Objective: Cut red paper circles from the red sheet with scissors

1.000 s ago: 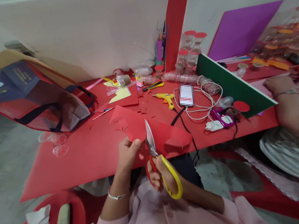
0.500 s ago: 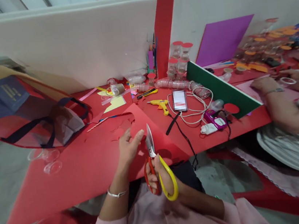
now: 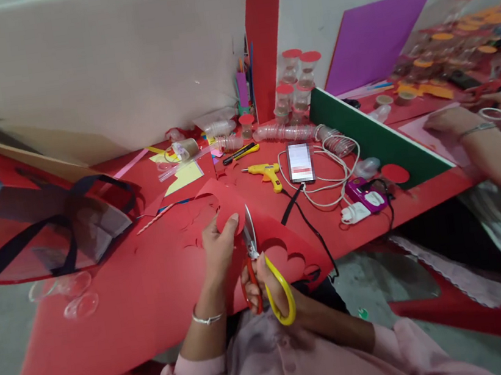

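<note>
My left hand (image 3: 218,245) pinches a round piece of the red paper sheet (image 3: 287,256) just above the near table edge, thumb on top. My right hand (image 3: 268,286) is closed through the yellow and red handles of a pair of scissors (image 3: 254,254). The steel blades point away from me and sit in the paper right beside my left thumb. Curved cut-outs show along the sheet's edge to the right of the blades.
On the red table (image 3: 121,290) lie a yellow glue gun (image 3: 268,172), a phone (image 3: 299,162) with white cables, clear jars (image 3: 294,83), a green board (image 3: 373,140) and a dark bag (image 3: 28,223) at left. Another person's arm (image 3: 485,144) works at the right.
The view dipped and shifted. My left hand went from loosely spread fingers to a pinch on the round red piece, and the scissors stayed in the sheet beside it.
</note>
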`<state>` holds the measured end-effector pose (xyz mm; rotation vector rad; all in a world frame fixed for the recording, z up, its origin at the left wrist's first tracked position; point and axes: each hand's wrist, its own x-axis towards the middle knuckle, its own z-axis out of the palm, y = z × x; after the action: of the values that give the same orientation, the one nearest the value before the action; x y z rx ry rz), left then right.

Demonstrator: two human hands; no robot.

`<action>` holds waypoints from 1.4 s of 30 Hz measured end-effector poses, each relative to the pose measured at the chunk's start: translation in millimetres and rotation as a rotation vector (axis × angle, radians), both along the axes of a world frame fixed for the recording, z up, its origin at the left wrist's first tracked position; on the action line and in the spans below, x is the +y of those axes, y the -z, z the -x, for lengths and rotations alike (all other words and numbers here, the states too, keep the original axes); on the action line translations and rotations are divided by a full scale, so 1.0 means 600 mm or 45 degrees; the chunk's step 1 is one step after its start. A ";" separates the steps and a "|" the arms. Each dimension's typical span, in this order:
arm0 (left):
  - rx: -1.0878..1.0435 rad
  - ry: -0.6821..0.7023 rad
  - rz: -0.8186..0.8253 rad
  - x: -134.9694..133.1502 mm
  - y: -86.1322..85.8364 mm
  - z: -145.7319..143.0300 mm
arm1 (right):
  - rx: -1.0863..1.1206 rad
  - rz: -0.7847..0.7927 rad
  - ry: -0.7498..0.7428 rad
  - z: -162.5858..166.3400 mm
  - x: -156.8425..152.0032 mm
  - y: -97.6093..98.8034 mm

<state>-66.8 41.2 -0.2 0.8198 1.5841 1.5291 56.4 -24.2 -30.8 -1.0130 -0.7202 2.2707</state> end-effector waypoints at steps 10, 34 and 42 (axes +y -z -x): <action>-0.005 0.060 0.070 0.006 0.013 0.015 | -0.028 -0.058 -0.009 0.009 0.020 0.003; -0.068 0.057 -0.024 -0.005 0.018 0.024 | -0.081 -0.178 0.059 0.028 0.003 0.012; -0.142 0.065 -0.026 -0.006 0.015 0.023 | -0.095 -0.098 0.039 0.027 0.003 0.026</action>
<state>-80.7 37.7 -9.3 0.7676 1.4583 1.5301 40.3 -22.1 -46.2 -1.0695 -0.8113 2.1719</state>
